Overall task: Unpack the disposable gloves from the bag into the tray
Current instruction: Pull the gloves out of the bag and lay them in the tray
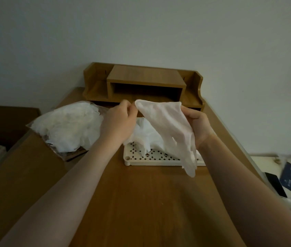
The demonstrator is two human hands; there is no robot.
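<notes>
Thin translucent plastic, a single glove (166, 129) is stretched by its cuff between both hands above the tray (159, 162), probably to flatten it for stacking. The left hand (121, 120) pinches one cuff corner; the right hand (197, 125) grips the other edge. Earlier gloves (144, 134) lie heaped in the tray; the bag (66, 127) sits left, nearly full.

The near half of the bench (141, 202) lies bare between the two forearms. Farther in, the perforated tray (159, 158) sits centre-right, its far part heaped with gloves (144, 134). The bag of gloves (70, 127) blocks the left side just beside it. A wooden organizer (144, 82) closes the far edge. Clutter, perhaps papers (290, 173), lies off the right edge.
</notes>
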